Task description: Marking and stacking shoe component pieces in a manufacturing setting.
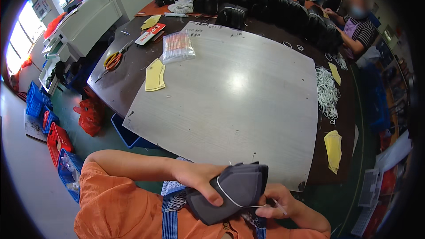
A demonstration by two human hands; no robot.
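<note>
Close to my body, my left hand [199,180] grips a stack of dark grey cut pieces [243,183], its thumb lying across the top piece. A thin white elastic band [247,206] runs over the stack from its upper edge to its right side. There my right hand [279,201] is closed on the band, fingers pinched together. A thin pale strip sticks out past these fingers; I cannot tell whether it is part of the band. The stack is tilted and hides the fingers of my left hand underneath.
A pale board [230,97] covers much of the dark table. On its left lie yellow templates [155,76], a bag of pens [178,46] and orange-handled scissors [114,59]. White elastic loops [326,93] are heaped on the right. Dark bundles [232,15] line the back, near another person [356,28].
</note>
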